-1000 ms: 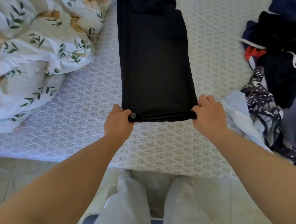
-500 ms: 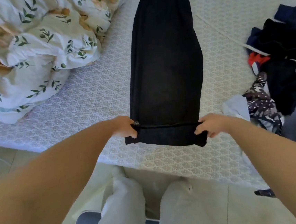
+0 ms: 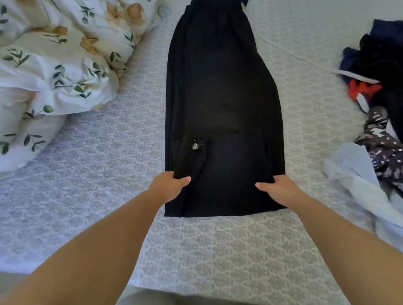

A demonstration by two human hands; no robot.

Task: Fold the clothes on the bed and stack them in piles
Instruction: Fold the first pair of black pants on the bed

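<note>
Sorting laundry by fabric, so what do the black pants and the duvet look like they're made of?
Black pants: matte woven cloth, possibly denim or cotton twill; faded patches and a metal button suggest it. Duvet: smooth, light cotton-like fabric with printed leaves and flowers, creasing softly. Neither is certain.

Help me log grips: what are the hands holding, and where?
Both hold the black garment: left hand at its near left edge, right hand at its near right edge.

The bed (image 3: 104,176) has black pants (image 3: 220,106), a flowery blanket (image 3: 40,69) and a clothes heap (image 3: 393,114) on it.
</note>
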